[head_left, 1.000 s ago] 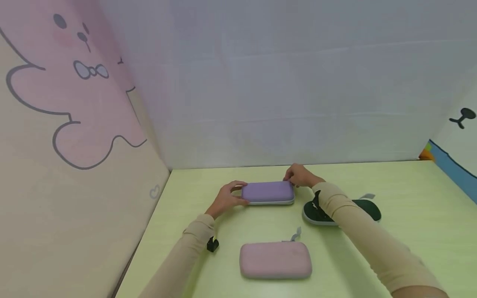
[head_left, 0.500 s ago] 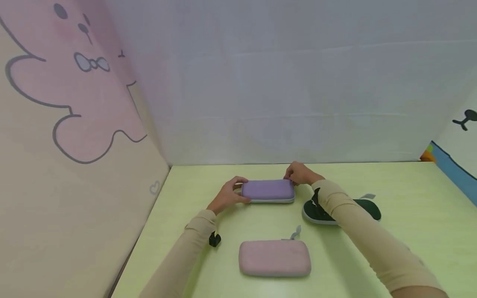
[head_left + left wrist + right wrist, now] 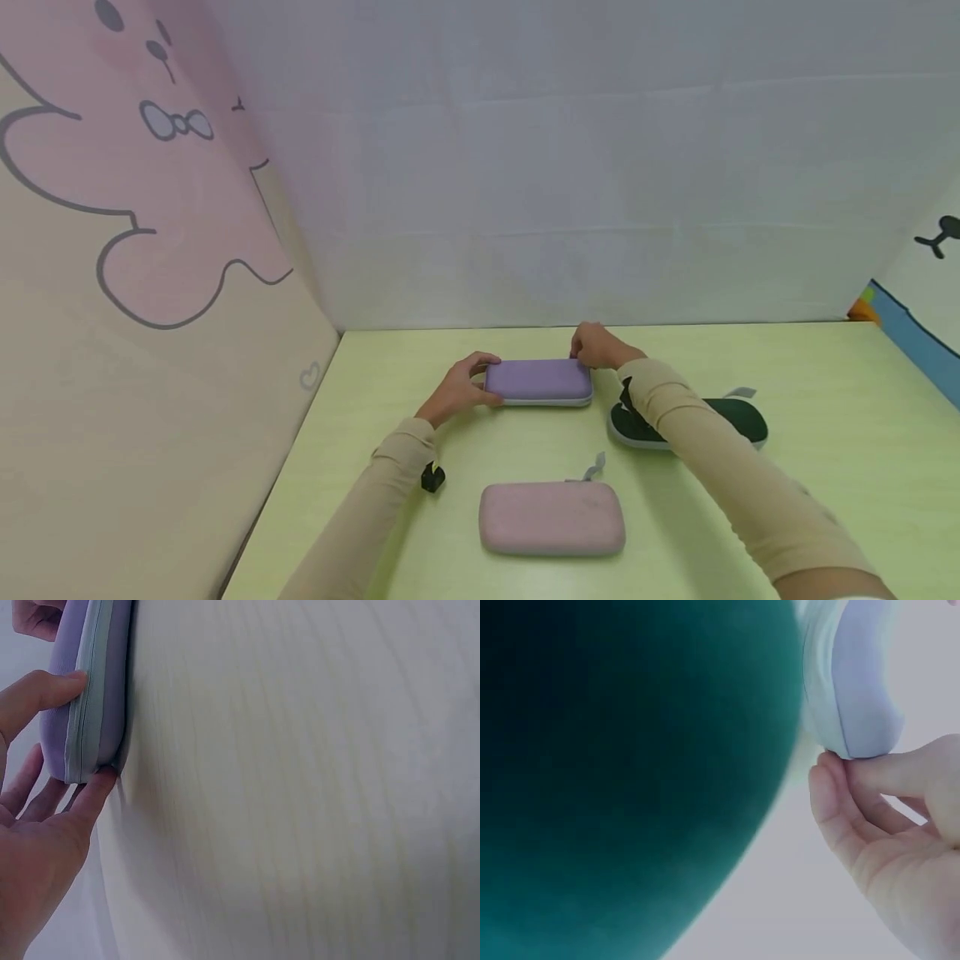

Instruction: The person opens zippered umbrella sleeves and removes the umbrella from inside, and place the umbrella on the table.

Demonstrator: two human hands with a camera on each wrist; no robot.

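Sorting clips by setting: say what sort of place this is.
Probably an indoor, child-themed corner: a pale green rectangular table against a plain greyish backdrop, beside a beige wall with a pink cartoon animal.

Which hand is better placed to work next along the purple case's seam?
Probably the right hand: its fingers pinch at the far right corner of the purple case, while the left hand grips the left end and seems better for steadying.

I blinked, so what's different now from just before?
Only a little: the right hand, at the right end of the purple case, shifted slightly left. I see nothing newly grabbed or let go. The left hand still holds the other end; the purple, pink and green cases stayed put.
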